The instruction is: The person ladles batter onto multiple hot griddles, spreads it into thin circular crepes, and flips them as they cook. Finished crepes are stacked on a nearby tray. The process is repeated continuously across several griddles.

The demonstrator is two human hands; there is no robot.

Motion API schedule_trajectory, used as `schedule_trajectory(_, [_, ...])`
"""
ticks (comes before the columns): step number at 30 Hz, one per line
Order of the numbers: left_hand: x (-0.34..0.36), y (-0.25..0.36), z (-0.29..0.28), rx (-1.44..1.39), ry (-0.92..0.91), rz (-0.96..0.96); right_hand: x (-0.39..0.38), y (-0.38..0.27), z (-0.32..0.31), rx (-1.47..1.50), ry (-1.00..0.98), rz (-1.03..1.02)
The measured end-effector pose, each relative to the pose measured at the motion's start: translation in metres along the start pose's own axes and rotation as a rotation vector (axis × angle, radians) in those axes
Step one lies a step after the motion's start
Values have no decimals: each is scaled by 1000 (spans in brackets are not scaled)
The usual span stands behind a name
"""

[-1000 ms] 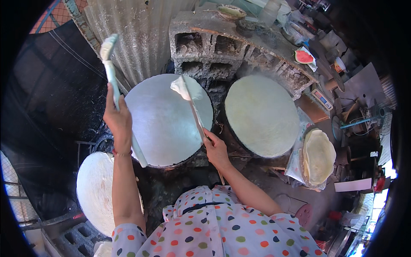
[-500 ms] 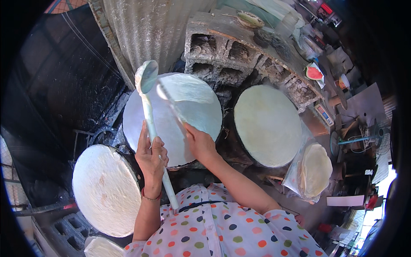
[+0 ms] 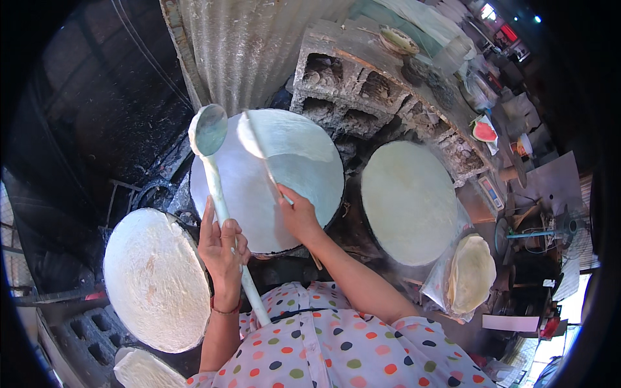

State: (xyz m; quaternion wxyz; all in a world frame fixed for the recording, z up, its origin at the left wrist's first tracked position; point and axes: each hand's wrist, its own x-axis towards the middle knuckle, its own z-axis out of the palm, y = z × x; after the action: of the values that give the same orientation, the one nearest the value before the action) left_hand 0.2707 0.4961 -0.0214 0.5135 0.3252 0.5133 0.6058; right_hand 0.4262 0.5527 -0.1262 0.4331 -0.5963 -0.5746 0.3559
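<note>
In front of me lies a large round griddle (image 3: 223, 174), with wet white batter (image 3: 297, 139) across its far part. My left hand (image 3: 221, 258) is closed round the pale handle of a long ladle (image 3: 209, 137); the batter-smeared bowl rises over the griddle's left edge. My right hand (image 3: 299, 215) grips a thin wooden-handled spreader (image 3: 259, 145), seen nearly edge-on. Its blurred far end reaches over the batter; whether it touches the surface I cannot tell. The handle's other end shows below my right wrist.
Right of the griddle is a second one covered by a pale flatbread (image 3: 409, 204). Another flatbread (image 3: 155, 278) covers a griddle at left. Stacked thin flatbreads (image 3: 472, 271) lie on plastic at far right. A concrete-block ledge (image 3: 343, 97) and corrugated sheet (image 3: 252, 52) stand behind.
The ladle's bowl has swung left and slightly lower in view. My right hand has shifted slightly right, and the spreader's wooden handle now shows below the wrist. The view has turned slightly.
</note>
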Motion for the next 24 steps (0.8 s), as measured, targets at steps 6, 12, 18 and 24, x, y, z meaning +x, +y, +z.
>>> schedule_trajectory(6, [2, 1, -7, -40, 32, 17, -15, -44, -68, -483, -126, 121])
schedule_trajectory(12, [1, 6, -10, -130, 58, -28, 18, -10, -73, -117, -73, 361])
schedule_trajectory(18, [5, 5, -24, -240, 83, -119, 5, -20, -59, -573, -278, -225])
schedule_trajectory(24, [4, 14, -30, -233, 136, -130, 63, 27, -109, -269, -58, 23])
